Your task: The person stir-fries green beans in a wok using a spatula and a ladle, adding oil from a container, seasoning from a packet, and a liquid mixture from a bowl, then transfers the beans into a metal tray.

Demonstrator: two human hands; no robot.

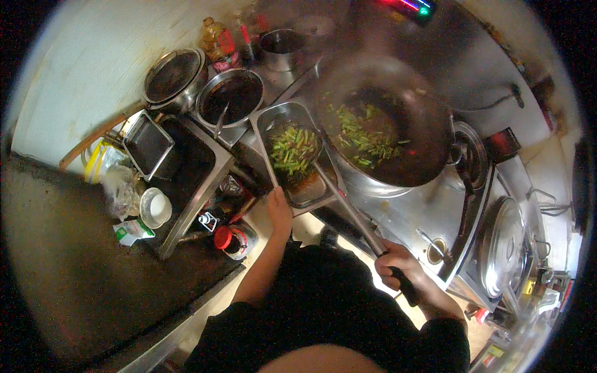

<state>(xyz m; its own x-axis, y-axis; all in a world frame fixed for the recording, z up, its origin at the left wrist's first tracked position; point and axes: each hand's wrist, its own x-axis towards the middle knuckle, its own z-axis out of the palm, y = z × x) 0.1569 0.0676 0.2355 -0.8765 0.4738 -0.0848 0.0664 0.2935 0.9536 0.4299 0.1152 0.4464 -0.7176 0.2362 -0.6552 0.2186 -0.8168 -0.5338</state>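
My left hand grips the near rim of a rectangular stainless steel pan, tilted beside the wok. In my right hand is the dark handle of a long metal ladle. The ladle's bowl is down in the pan, largely covered by chopped green vegetable pieces. Brownish liquid lies in the pan's near end. A large dark wok on the stove to the right holds more green pieces. Steam blurs the wok's far side.
Left of the pan stand a pot of dark liquid with a utensil in it, a strainer-topped pot and an oil bottle. A red-lidded jar and a white bowl are nearer. A large round lid lies far right.
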